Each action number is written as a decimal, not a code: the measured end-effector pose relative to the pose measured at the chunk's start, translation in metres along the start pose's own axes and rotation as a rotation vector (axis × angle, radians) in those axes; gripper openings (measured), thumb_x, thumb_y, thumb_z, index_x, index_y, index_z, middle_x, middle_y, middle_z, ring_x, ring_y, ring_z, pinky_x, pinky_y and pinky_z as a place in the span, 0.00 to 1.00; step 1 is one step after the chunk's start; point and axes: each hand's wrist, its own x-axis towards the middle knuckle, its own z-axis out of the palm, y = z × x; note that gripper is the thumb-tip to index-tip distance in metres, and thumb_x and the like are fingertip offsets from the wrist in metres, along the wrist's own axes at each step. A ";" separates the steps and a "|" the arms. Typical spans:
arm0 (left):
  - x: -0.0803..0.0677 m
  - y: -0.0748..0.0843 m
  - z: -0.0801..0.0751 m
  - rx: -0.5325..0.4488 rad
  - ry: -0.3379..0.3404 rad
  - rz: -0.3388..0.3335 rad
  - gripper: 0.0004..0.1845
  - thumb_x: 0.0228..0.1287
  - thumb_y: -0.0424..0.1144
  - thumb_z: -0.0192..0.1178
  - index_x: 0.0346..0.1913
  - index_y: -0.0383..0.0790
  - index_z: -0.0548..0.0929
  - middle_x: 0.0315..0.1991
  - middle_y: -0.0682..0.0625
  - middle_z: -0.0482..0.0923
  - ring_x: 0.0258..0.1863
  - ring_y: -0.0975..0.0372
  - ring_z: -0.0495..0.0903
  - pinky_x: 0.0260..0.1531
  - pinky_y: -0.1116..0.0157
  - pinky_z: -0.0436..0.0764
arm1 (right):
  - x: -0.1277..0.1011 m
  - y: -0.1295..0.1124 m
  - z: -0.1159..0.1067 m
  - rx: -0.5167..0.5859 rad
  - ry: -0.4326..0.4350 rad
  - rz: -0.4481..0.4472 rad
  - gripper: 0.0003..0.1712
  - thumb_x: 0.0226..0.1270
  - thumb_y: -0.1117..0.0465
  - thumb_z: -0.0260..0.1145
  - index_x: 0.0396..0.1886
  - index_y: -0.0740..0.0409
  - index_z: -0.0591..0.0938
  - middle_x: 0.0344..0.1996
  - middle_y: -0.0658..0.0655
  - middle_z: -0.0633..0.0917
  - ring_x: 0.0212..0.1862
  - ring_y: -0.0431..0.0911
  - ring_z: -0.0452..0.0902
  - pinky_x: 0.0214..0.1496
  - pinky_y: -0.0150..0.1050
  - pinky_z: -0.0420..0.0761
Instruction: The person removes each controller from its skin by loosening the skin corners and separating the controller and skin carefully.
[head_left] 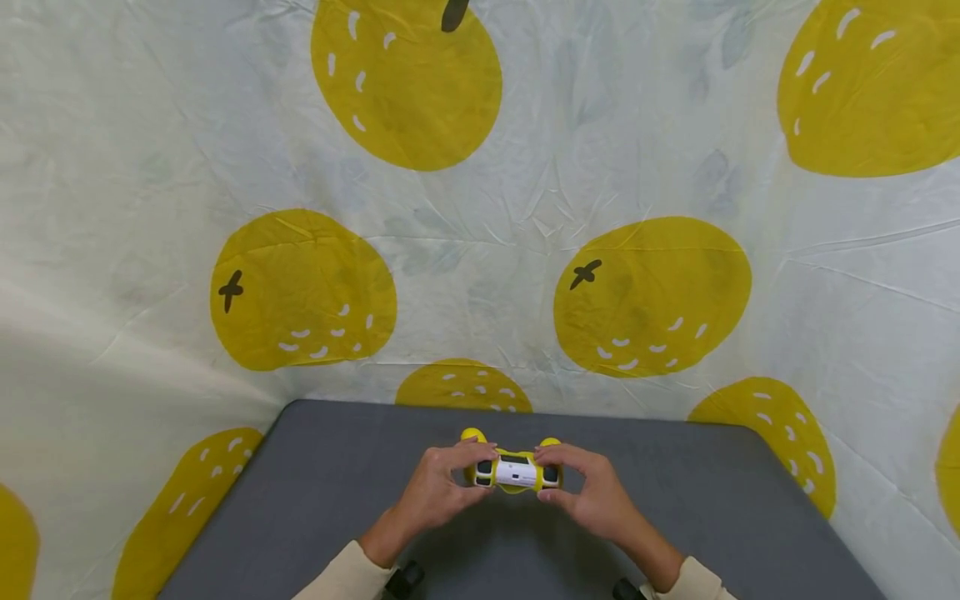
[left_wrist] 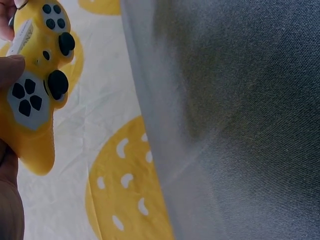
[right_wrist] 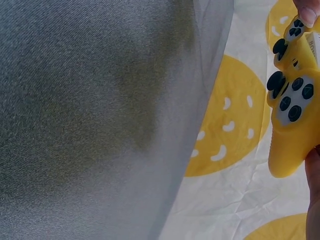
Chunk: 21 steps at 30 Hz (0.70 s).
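Note:
A yellow game controller point(head_left: 516, 488) is held up over the grey table, its shoulder-button edge facing the head camera and its grips pointing away. My left hand point(head_left: 441, 487) pinches one end between fingers and thumb, and my right hand point(head_left: 596, 492) grips the other end the same way. A white strip point(head_left: 516, 473) runs along the edge between the dark shoulder buttons. In the left wrist view the controller's face point(left_wrist: 37, 155) shows the direction pad and black thumbsticks. From the right wrist, round dark buttons point(right_wrist: 295, 111) appear on the other half of that face.
Under both hands lies a dark grey tabletop point(head_left: 345, 450) with a soft shadow on it. A white cloth point(head_left: 480, 200) printed with large yellow fruit hangs behind the table and along its sides. Black straps point(head_left: 405, 579) sit at both wrists.

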 end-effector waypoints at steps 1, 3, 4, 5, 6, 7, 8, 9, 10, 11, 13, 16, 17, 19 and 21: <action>0.000 0.000 0.000 -0.003 0.001 -0.003 0.24 0.54 0.29 0.79 0.55 0.47 0.89 0.57 0.48 0.89 0.60 0.51 0.87 0.52 0.61 0.88 | 0.000 0.000 0.000 -0.001 0.000 -0.007 0.24 0.49 0.62 0.85 0.47 0.45 0.89 0.50 0.52 0.92 0.54 0.49 0.89 0.59 0.36 0.84; 0.000 0.000 0.001 0.001 0.006 -0.002 0.24 0.54 0.29 0.79 0.55 0.46 0.89 0.57 0.48 0.89 0.60 0.50 0.86 0.53 0.60 0.88 | 0.000 0.001 0.000 -0.002 -0.001 -0.017 0.25 0.49 0.62 0.86 0.48 0.45 0.89 0.50 0.53 0.91 0.54 0.50 0.88 0.59 0.36 0.84; 0.000 -0.001 0.001 0.005 0.011 0.003 0.24 0.54 0.29 0.79 0.55 0.45 0.89 0.57 0.48 0.89 0.60 0.50 0.86 0.53 0.59 0.88 | 0.000 0.001 0.000 -0.004 -0.005 -0.012 0.25 0.48 0.62 0.86 0.49 0.45 0.89 0.51 0.52 0.91 0.54 0.49 0.88 0.59 0.37 0.84; 0.000 -0.001 0.001 0.009 0.014 0.005 0.24 0.54 0.29 0.79 0.55 0.45 0.89 0.57 0.48 0.89 0.60 0.50 0.86 0.54 0.59 0.88 | 0.000 0.001 0.000 -0.008 -0.008 -0.008 0.26 0.48 0.62 0.86 0.49 0.44 0.89 0.51 0.52 0.91 0.55 0.48 0.88 0.59 0.37 0.84; 0.000 -0.001 0.001 0.011 0.017 0.006 0.24 0.54 0.29 0.79 0.55 0.45 0.90 0.57 0.48 0.89 0.60 0.50 0.86 0.54 0.58 0.88 | 0.000 0.001 0.000 -0.012 -0.010 -0.004 0.27 0.47 0.62 0.86 0.49 0.43 0.89 0.52 0.51 0.91 0.55 0.47 0.88 0.59 0.38 0.84; 0.001 -0.001 0.001 0.012 0.020 0.007 0.24 0.54 0.29 0.79 0.55 0.45 0.90 0.57 0.48 0.89 0.60 0.50 0.86 0.55 0.58 0.87 | 0.000 0.001 0.000 -0.017 -0.013 -0.002 0.28 0.47 0.63 0.86 0.50 0.43 0.89 0.52 0.50 0.91 0.56 0.47 0.88 0.59 0.38 0.85; 0.001 -0.002 0.001 0.014 0.022 0.008 0.24 0.54 0.29 0.79 0.55 0.45 0.90 0.57 0.48 0.89 0.61 0.50 0.86 0.55 0.57 0.87 | -0.001 0.002 0.000 -0.022 -0.016 0.000 0.29 0.46 0.64 0.86 0.50 0.43 0.89 0.53 0.50 0.91 0.56 0.46 0.88 0.59 0.39 0.85; 0.000 -0.002 0.001 0.013 0.023 0.008 0.24 0.54 0.29 0.79 0.55 0.45 0.90 0.57 0.48 0.89 0.61 0.50 0.86 0.55 0.57 0.87 | -0.001 0.002 0.000 -0.026 -0.020 0.001 0.30 0.45 0.64 0.86 0.50 0.43 0.89 0.53 0.49 0.91 0.57 0.46 0.88 0.59 0.40 0.85; 0.000 -0.002 0.001 0.012 0.023 0.008 0.24 0.54 0.29 0.79 0.55 0.45 0.90 0.57 0.48 0.89 0.60 0.50 0.86 0.55 0.57 0.87 | -0.001 0.003 0.000 -0.031 -0.022 0.000 0.30 0.44 0.65 0.87 0.51 0.43 0.89 0.53 0.49 0.91 0.57 0.45 0.88 0.59 0.41 0.86; 0.000 -0.003 0.001 0.009 0.022 0.003 0.24 0.54 0.29 0.79 0.55 0.46 0.90 0.57 0.48 0.89 0.61 0.50 0.86 0.55 0.57 0.87 | -0.002 0.003 0.000 -0.038 -0.022 -0.011 0.31 0.44 0.65 0.87 0.51 0.44 0.89 0.53 0.50 0.91 0.56 0.46 0.88 0.59 0.41 0.86; 0.000 -0.003 0.001 0.004 0.018 -0.004 0.23 0.54 0.29 0.79 0.55 0.46 0.90 0.57 0.48 0.89 0.61 0.50 0.86 0.55 0.57 0.87 | -0.003 0.005 0.001 -0.051 -0.027 -0.023 0.33 0.43 0.66 0.87 0.52 0.45 0.88 0.53 0.50 0.91 0.56 0.46 0.88 0.58 0.41 0.86; 0.000 -0.004 0.000 0.000 0.015 -0.015 0.23 0.55 0.30 0.78 0.55 0.46 0.90 0.58 0.48 0.89 0.61 0.50 0.86 0.56 0.56 0.87 | -0.005 0.008 0.002 -0.071 -0.029 -0.040 0.35 0.41 0.67 0.88 0.54 0.46 0.88 0.54 0.51 0.91 0.56 0.46 0.88 0.57 0.41 0.87; 0.000 -0.004 0.000 -0.002 0.013 -0.017 0.23 0.55 0.30 0.78 0.55 0.46 0.90 0.58 0.48 0.88 0.61 0.49 0.86 0.56 0.56 0.87 | -0.005 0.008 0.002 -0.076 -0.028 -0.048 0.36 0.41 0.67 0.87 0.55 0.47 0.88 0.54 0.52 0.91 0.56 0.46 0.88 0.56 0.41 0.87; 0.000 -0.005 0.001 -0.003 0.015 -0.019 0.23 0.55 0.30 0.78 0.55 0.45 0.90 0.58 0.48 0.88 0.61 0.49 0.86 0.56 0.56 0.87 | -0.006 0.010 0.003 -0.081 -0.024 -0.059 0.37 0.40 0.68 0.88 0.55 0.48 0.88 0.55 0.53 0.91 0.56 0.46 0.88 0.56 0.42 0.88; -0.001 -0.006 0.001 -0.002 0.017 -0.017 0.23 0.55 0.30 0.78 0.55 0.45 0.90 0.58 0.48 0.89 0.61 0.49 0.86 0.56 0.56 0.87 | -0.006 0.011 0.004 -0.087 -0.017 -0.070 0.37 0.40 0.68 0.88 0.56 0.48 0.88 0.55 0.53 0.90 0.56 0.46 0.89 0.55 0.43 0.88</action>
